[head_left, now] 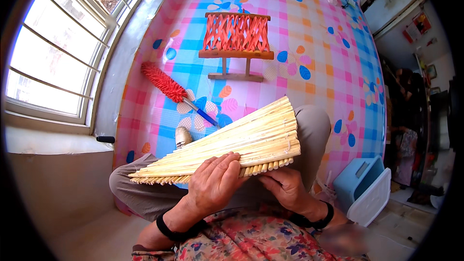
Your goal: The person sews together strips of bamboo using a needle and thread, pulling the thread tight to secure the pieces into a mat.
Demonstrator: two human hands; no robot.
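A fan of pale yellow rods, like a stick mat, lies across my lap, its wide end toward the right. My left hand grips its near middle, fingers curled over the top layer. My right hand is closed at the underside of the near right edge, where rounded stick ends stick out; its fingertips are partly hidden under the sticks, so what exactly they pinch is unclear. My bent legs in grey trousers support the rods.
Ahead stands a wooden stool with woven red straps. A red duster with a blue handle lies left on the checked floor mat. A blue bin with white lid is at right, a barred window at left.
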